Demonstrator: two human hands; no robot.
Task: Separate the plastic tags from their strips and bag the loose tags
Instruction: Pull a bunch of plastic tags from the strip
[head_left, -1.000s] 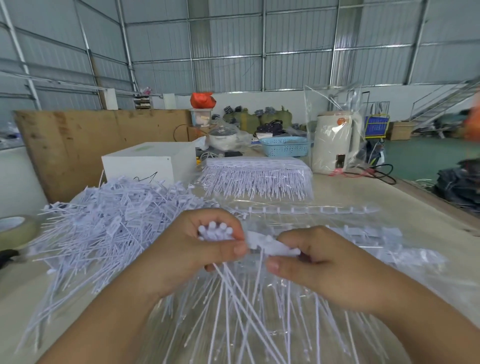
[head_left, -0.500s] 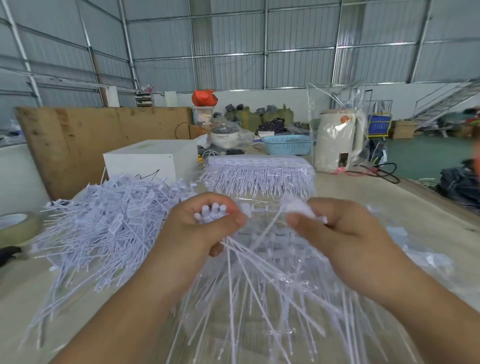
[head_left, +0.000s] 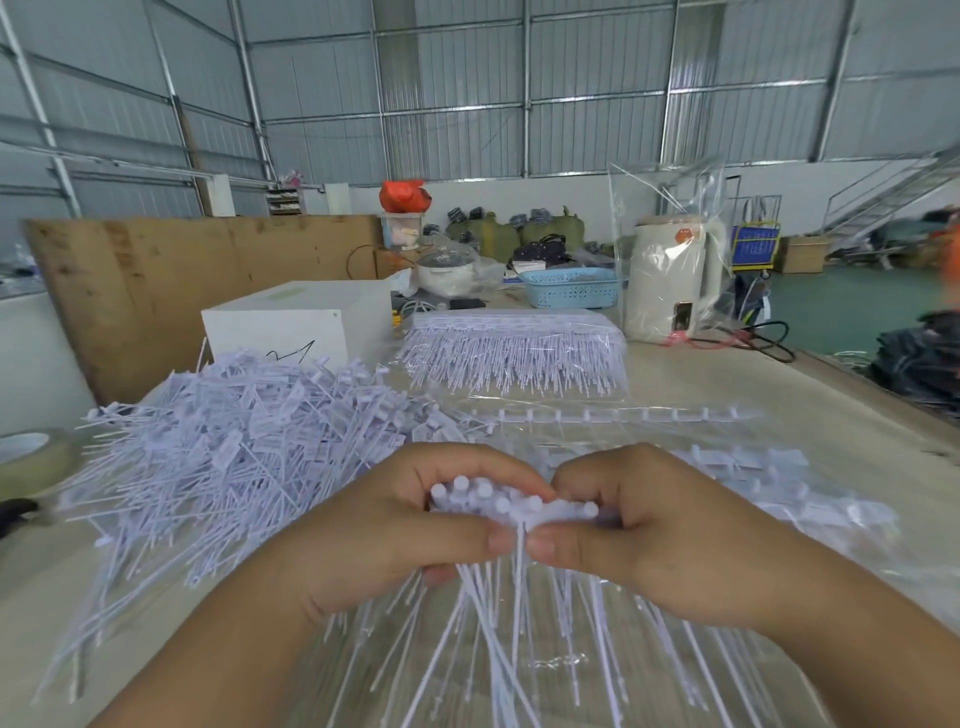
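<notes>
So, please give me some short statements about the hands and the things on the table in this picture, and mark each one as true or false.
1. Both hands hold one bunch of white tags. True: the left hand and the right hand pinch it together.
2. A big pile of loose tags lies left of the hands. True.
3. The basket at the back is red. False: it is blue.
4. The white box stands right of the kettle. False: it stands left of it.
5. The right hand is empty. False: it grips the bunch.
</notes>
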